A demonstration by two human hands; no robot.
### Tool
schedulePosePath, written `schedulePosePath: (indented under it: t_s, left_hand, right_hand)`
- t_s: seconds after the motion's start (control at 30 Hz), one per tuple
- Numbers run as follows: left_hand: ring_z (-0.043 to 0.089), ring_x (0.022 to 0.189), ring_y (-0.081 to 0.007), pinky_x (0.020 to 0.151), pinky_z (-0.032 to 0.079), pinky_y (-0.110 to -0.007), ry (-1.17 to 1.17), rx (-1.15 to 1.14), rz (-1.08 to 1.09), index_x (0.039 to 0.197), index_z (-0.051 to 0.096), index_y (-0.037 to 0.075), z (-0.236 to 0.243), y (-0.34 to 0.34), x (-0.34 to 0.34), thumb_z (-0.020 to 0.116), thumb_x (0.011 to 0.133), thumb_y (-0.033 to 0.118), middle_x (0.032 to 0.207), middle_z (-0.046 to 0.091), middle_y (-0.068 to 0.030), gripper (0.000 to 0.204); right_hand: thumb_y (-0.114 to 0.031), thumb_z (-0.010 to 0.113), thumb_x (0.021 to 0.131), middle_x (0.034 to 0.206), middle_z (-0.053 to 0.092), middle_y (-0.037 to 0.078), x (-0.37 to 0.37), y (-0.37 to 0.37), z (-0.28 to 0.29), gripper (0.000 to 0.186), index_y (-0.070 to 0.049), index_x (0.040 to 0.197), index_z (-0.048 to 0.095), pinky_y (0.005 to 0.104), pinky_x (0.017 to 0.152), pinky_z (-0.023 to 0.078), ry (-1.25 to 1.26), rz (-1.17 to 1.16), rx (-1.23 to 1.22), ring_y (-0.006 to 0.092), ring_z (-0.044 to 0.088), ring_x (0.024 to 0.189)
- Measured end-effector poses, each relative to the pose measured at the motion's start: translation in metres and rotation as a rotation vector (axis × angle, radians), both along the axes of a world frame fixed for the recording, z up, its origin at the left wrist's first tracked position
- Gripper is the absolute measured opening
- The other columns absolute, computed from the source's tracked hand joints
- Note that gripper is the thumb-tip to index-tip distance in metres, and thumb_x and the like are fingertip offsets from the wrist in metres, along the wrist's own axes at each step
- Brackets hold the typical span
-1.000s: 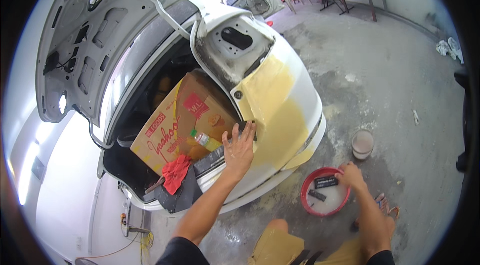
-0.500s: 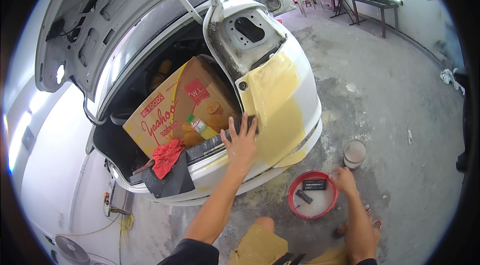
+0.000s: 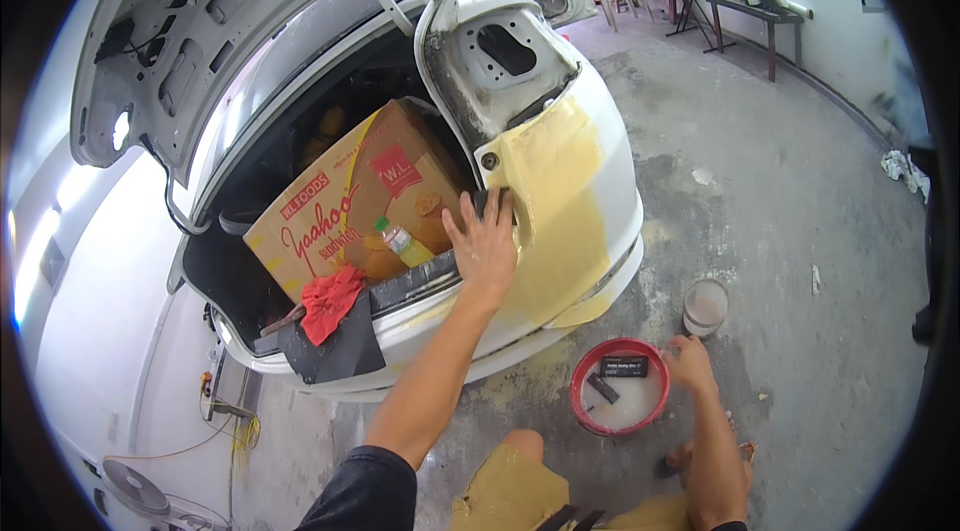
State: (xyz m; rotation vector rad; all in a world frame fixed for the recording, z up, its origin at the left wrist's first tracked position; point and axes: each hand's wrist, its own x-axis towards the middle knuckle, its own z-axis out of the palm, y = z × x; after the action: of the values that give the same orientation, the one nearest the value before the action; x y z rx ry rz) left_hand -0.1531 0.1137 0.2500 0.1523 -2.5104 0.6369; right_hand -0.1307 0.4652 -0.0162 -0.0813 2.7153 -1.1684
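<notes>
My left hand point(image 3: 487, 243) lies with spread fingers over a black sanding block point(image 3: 514, 208), largely hidden beneath it. It presses at the boot opening's edge of a white car point(image 3: 628, 171), beside a yellow filler patch point(image 3: 556, 196). My right hand point(image 3: 690, 365) has curled fingers beside the right rim of a red basin point(image 3: 577, 393); whether they hold anything is hidden. Cloudy water fills the basin, with a black box-shaped block point(image 3: 624, 367) and a smaller black block point(image 3: 604, 389) in it. Just beyond that hand stands a round tub point(image 3: 706, 303) of cloudy liquid.
Inside the open boot are a cardboard box point(image 3: 300, 231) and a bottle point(image 3: 408, 245) of yellow liquid. A red cloth point(image 3: 330, 303) and a dark sheet point(image 3: 335, 351) hang over the sill. The raised lid point(image 3: 200, 41) overhangs the left. Tables point(image 3: 765, 13) line the far wall.
My left hand has slid farther up along the boot edge, with the black block under its fingers. My right hand stays by the basin. The view has shifted slightly.
</notes>
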Motion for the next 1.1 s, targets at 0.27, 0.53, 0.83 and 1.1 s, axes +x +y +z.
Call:
schedulePosePath:
  t_s: [0.27, 0.53, 0.83, 1.1]
  left_hand:
    - [0.032, 0.153, -0.0420, 0.118, 0.020, -0.074, 0.040, -0.041, -0.023, 0.153, 0.055, 0.025, 0.006, 0.000, -0.001, 0.058, 0.095, 0.016, 0.171, 0.036, -0.0002, 0.059]
    - [0.051, 0.129, -0.0341, 0.108, 0.041, -0.057, 0.021, 0.130, -0.205, 0.141, 0.066, 0.022, 0.012, -0.029, -0.015, 0.058, 0.090, 0.005, 0.155, 0.051, -0.0044, 0.054]
    - [0.061, 0.112, -0.0308, 0.092, 0.053, -0.043, 0.117, 0.081, -0.200, 0.139, 0.062, 0.008, -0.002, -0.021, -0.026, 0.073, 0.083, 0.016, 0.140, 0.059, -0.0071, 0.057]
    - [0.057, 0.094, -0.0316, 0.078, 0.053, -0.044, 0.154, -0.285, -0.146, 0.123, 0.069, -0.003, -0.016, -0.016, -0.031, 0.066, 0.089, 0.016, 0.126, 0.057, -0.0109, 0.039]
  right_hand:
    - [-0.039, 0.078, 0.088, 0.125, 0.065, 0.023, -0.003, 0.007, 0.000, 0.046, -0.009, 0.124, 0.074, 0.0525, 0.100, 0.052, 0.054, 0.059, 0.004, 0.0439, 0.065, 0.116]
    - [-0.036, 0.079, 0.089, 0.126, 0.065, 0.025, -0.004, 0.011, 0.001, 0.045, -0.009, 0.124, 0.074, 0.0508, 0.102, 0.052, 0.015, 0.063, -0.027, 0.0438, 0.064, 0.119]
    - [-0.033, 0.080, 0.088, 0.125, 0.064, 0.026, -0.011, 0.007, 0.003, 0.043, -0.010, 0.124, 0.074, 0.0504, 0.102, 0.053, 0.023, 0.042, -0.002, 0.0437, 0.064, 0.118]
    - [-0.034, 0.080, 0.088, 0.127, 0.064, 0.024, -0.012, -0.002, 0.001, 0.044, -0.010, 0.124, 0.074, 0.0511, 0.103, 0.052, 0.013, 0.042, 0.010, 0.0428, 0.063, 0.122]
